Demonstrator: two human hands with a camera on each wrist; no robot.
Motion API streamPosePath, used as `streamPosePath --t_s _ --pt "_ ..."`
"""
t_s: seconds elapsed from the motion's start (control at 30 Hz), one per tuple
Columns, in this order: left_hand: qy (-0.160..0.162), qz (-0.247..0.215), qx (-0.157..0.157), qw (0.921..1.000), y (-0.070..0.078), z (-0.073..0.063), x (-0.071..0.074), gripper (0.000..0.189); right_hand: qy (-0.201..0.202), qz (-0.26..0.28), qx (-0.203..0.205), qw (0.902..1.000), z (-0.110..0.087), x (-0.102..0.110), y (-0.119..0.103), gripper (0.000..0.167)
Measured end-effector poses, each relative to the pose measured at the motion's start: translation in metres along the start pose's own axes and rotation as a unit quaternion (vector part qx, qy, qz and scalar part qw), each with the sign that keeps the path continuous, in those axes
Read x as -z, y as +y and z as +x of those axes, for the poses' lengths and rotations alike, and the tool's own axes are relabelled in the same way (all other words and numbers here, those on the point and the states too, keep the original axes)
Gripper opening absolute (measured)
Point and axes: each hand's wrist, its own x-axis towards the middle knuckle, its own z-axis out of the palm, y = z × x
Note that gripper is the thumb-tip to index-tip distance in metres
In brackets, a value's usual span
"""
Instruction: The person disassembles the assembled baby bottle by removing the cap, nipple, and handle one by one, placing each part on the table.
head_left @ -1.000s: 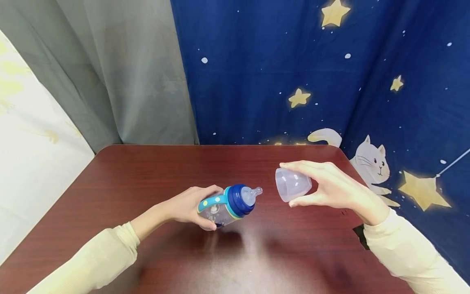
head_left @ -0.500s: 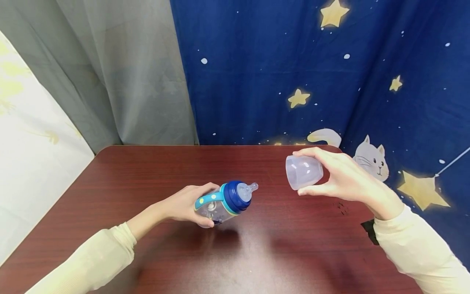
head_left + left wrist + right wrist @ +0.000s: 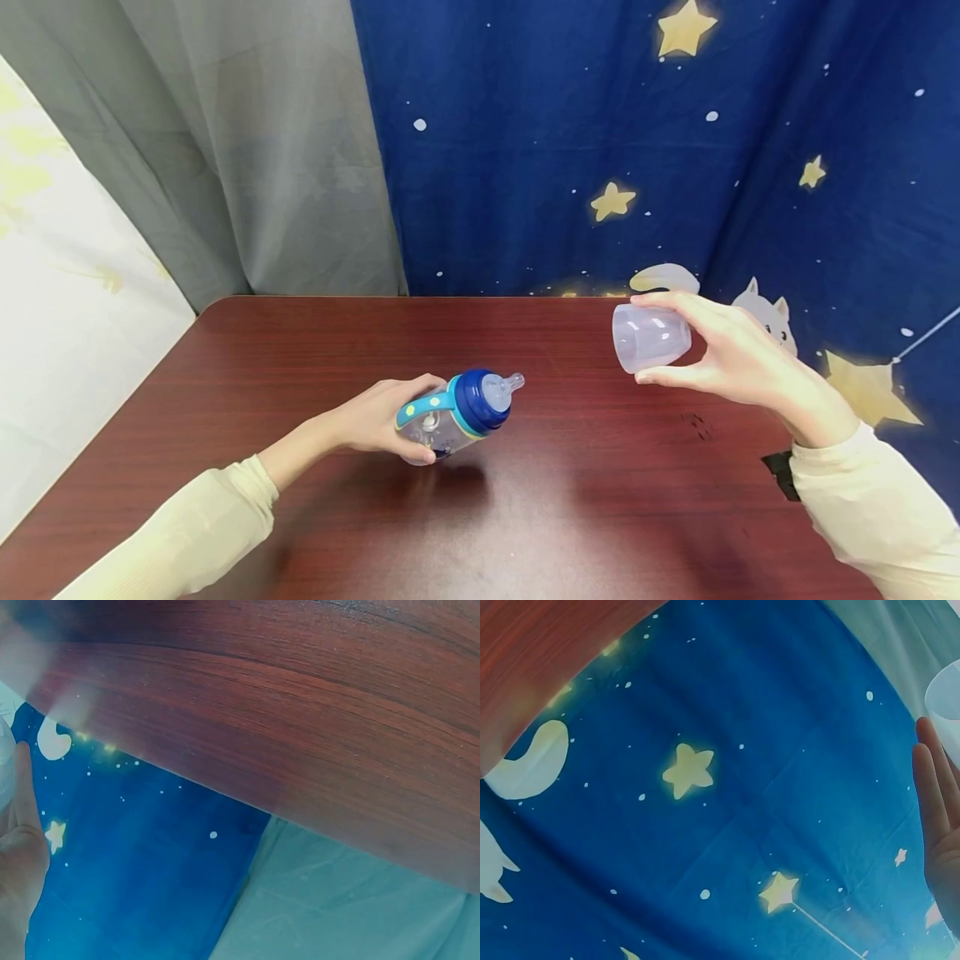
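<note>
My left hand [image 3: 382,418] grips a clear baby bottle [image 3: 450,429] by its body, over the table. The bottle tilts to the right; it has a dark blue collar, a light blue dotted handle and a clear teat [image 3: 501,390] pointing right. Farther right and higher, my right hand [image 3: 720,354] holds a translucent cap [image 3: 651,337] between thumb and fingers, its open end facing the bottle. A wide gap separates cap and teat. In the right wrist view the cap [image 3: 946,705] shows only partly at the right edge, above my fingers [image 3: 932,791].
The dark red wooden table [image 3: 360,333] spans the view below. Behind it hang a grey curtain [image 3: 300,150] and a blue star-patterned curtain [image 3: 510,167]. A small black patch [image 3: 782,475] lies on the table by the right sleeve.
My right hand has carried the cap right and away toward the table's far right, widening the gap to the bottle. The left hand and bottle shifted slightly left.
</note>
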Motion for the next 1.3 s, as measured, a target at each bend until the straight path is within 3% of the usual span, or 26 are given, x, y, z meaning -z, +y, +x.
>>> streamPosePath --t_s 0.3,0.93,1.3 --pt "-0.002 -0.005 0.0 1.0 -0.001 0.0 -0.001 0.068 0.009 -0.02 -0.008 0.9997 -0.006 0.001 0.01 0.076" --pt "0.0 -0.002 -0.001 1.0 -0.001 -0.001 0.0 0.068 -0.014 -0.038 -0.075 0.9964 -0.024 -0.008 0.027 0.071" --pt "-0.002 -0.009 -0.001 1.0 -0.001 -0.001 0.0 0.068 -0.02 -0.042 -0.085 0.9952 -0.029 -0.012 0.035 0.07"
